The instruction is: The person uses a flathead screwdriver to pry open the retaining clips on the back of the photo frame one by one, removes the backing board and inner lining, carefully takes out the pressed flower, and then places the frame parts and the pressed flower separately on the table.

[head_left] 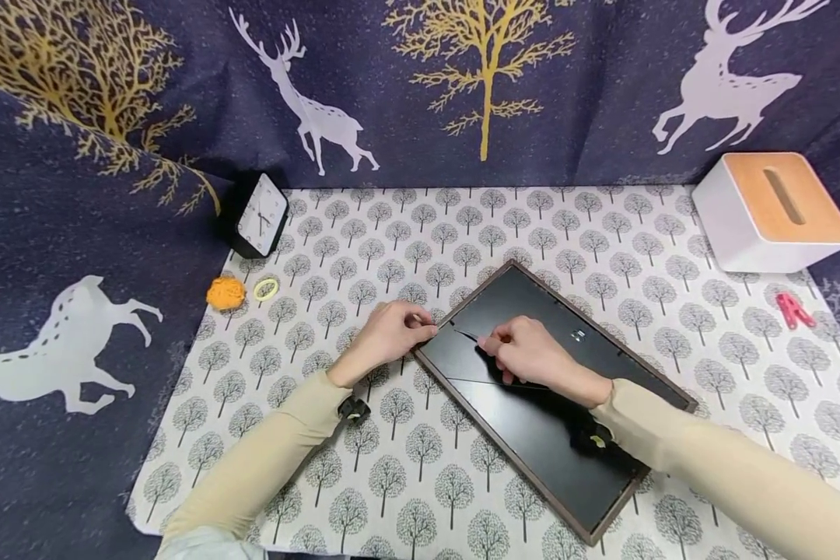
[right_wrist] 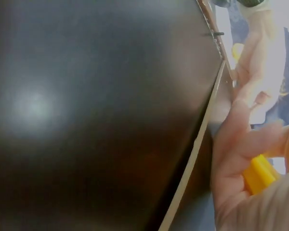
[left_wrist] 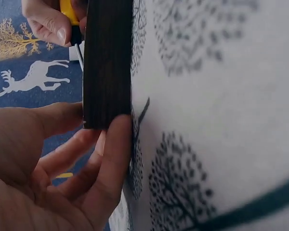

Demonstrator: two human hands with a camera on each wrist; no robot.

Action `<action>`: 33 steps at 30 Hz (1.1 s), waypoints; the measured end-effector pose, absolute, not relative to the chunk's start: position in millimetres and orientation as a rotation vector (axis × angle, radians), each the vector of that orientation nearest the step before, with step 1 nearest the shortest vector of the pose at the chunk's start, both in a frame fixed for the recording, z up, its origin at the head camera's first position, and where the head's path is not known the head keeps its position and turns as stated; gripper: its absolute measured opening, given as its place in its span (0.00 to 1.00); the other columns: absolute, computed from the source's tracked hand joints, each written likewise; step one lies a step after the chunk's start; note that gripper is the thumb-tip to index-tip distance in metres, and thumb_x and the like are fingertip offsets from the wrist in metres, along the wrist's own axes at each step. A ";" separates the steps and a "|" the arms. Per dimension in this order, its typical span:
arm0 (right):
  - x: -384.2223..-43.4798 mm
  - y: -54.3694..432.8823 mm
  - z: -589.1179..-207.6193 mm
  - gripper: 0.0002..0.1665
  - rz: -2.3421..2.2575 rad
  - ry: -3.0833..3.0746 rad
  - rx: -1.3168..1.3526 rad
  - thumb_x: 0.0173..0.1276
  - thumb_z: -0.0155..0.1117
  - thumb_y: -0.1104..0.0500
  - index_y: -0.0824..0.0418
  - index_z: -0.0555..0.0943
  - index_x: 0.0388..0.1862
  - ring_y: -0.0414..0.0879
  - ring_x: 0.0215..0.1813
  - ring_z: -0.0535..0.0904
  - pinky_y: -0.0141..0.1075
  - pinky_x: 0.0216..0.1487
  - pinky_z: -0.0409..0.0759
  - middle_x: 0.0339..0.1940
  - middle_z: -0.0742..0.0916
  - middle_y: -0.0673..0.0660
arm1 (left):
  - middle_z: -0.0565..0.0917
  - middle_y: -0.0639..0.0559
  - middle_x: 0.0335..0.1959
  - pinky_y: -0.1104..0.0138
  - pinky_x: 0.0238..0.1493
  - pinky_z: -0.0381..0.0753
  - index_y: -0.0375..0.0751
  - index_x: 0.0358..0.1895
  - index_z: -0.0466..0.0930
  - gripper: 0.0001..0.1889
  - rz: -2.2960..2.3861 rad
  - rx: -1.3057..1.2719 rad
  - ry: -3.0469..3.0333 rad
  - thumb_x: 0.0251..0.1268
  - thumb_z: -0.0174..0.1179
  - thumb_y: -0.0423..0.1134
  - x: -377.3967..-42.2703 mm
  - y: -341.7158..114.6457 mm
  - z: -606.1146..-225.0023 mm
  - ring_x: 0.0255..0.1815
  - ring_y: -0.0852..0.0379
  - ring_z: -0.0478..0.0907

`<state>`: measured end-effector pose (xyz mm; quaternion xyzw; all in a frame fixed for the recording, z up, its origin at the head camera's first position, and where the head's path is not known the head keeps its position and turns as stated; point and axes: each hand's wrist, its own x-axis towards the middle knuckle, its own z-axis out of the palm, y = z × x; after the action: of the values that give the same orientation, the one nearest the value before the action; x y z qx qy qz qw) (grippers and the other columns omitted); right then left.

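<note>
A dark picture frame (head_left: 507, 459) lies slanted on the tablecloth, its black backing board (head_left: 546, 459) facing up. Small tabs stand along its inner edge, and a thin line crosses the board. At the frame's left corner my left hand (head_left: 392, 330) pinches the rim, thumb above and fingers beneath, as the left wrist view shows. My right hand (head_left: 532, 354) is over the board, gripping a screwdriver (left_wrist: 68, 12) with a yellow handle and thin metal shaft. Its tip points toward that same corner; whether it touches a tab is unclear. In the right wrist view a pale board edge (right_wrist: 185, 175) shows.
A square clock (head_left: 262, 216) stands at the back left, near an orange yarn ball (head_left: 225, 293) and a yellow ring (head_left: 266, 289). At the back right is a white tissue box (head_left: 735, 218) with a wooden lid. A red A-shaped piece (head_left: 794, 310) lies before it.
</note>
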<state>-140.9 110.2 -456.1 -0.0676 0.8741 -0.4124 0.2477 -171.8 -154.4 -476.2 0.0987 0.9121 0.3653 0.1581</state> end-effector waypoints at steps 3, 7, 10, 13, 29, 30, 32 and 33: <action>-141.1 106.5 -457.4 0.19 -1.106 2.427 -0.194 0.83 0.60 0.53 0.60 0.87 0.32 0.43 0.18 0.84 0.33 0.27 0.84 0.16 0.84 0.51 | 0.95 0.51 0.43 0.69 0.41 0.81 0.49 0.52 0.93 0.12 0.987 0.339 2.608 0.73 0.72 0.48 -176.6 -152.1 -476.4 0.33 0.61 0.83; -139.0 104.6 -459.3 0.21 -1.113 2.477 -0.200 0.83 0.60 0.52 0.58 0.86 0.29 0.42 0.17 0.80 0.33 0.26 0.78 0.14 0.81 0.49 | 0.95 0.49 0.55 0.63 0.51 0.86 0.52 0.53 0.94 0.12 0.956 0.359 2.635 0.73 0.72 0.49 -177.5 -150.8 -474.6 0.40 0.58 0.86; -137.6 104.7 -464.2 0.23 -1.157 2.505 -0.195 0.82 0.62 0.51 0.57 0.83 0.24 0.42 0.18 0.71 0.35 0.25 0.72 0.14 0.76 0.46 | 0.93 0.49 0.61 0.55 0.58 0.90 0.53 0.53 0.94 0.12 0.953 0.346 2.631 0.73 0.72 0.49 -177.6 -150.6 -473.1 0.45 0.56 0.89; -136.2 104.7 -469.3 0.25 -1.197 2.537 -0.194 0.81 0.63 0.50 0.57 0.81 0.21 0.42 0.22 0.65 0.35 0.28 0.68 0.15 0.71 0.44 | 0.92 0.47 0.62 0.57 0.54 0.93 0.52 0.53 0.94 0.12 0.973 0.326 2.601 0.73 0.72 0.49 -177.9 -151.1 -472.8 0.37 0.56 0.92; -132.5 102.7 -477.3 0.22 -1.313 2.491 -0.136 0.83 0.62 0.49 0.58 0.89 0.30 0.40 0.19 0.62 0.36 0.28 0.71 0.23 0.83 0.49 | 0.94 0.50 0.56 0.67 0.41 0.81 0.54 0.49 0.95 0.08 0.977 0.293 2.564 0.72 0.73 0.47 -178.0 -152.3 -473.1 0.28 0.62 0.77; -132.6 102.4 -477.4 0.22 -1.320 2.490 -0.138 0.83 0.62 0.49 0.58 0.89 0.30 0.39 0.19 0.61 0.36 0.27 0.70 0.25 0.86 0.51 | 0.94 0.50 0.57 0.67 0.40 0.80 0.53 0.49 0.95 0.08 0.980 0.290 2.556 0.72 0.73 0.47 -178.5 -152.4 -472.4 0.27 0.61 0.76; -132.8 101.5 -477.9 0.22 -1.330 2.496 -0.139 0.83 0.63 0.49 0.59 0.89 0.31 0.39 0.19 0.61 0.36 0.27 0.70 0.28 0.89 0.54 | 0.94 0.50 0.57 0.67 0.40 0.79 0.53 0.48 0.95 0.08 0.984 0.277 2.540 0.72 0.74 0.47 -179.6 -152.3 -471.2 0.29 0.60 0.76; -132.6 101.0 -478.0 0.21 -1.336 2.490 -0.135 0.83 0.63 0.49 0.59 0.90 0.32 0.39 0.18 0.61 0.35 0.27 0.70 0.31 0.91 0.55 | 0.94 0.49 0.58 0.66 0.42 0.81 0.53 0.48 0.95 0.08 0.989 0.273 2.530 0.72 0.74 0.47 -180.2 -152.6 -471.2 0.30 0.60 0.77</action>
<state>-132.6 101.0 -478.0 -0.0472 0.8695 -0.4665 0.1556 -180.2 -152.6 -471.2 0.0979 0.9072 0.3545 0.2041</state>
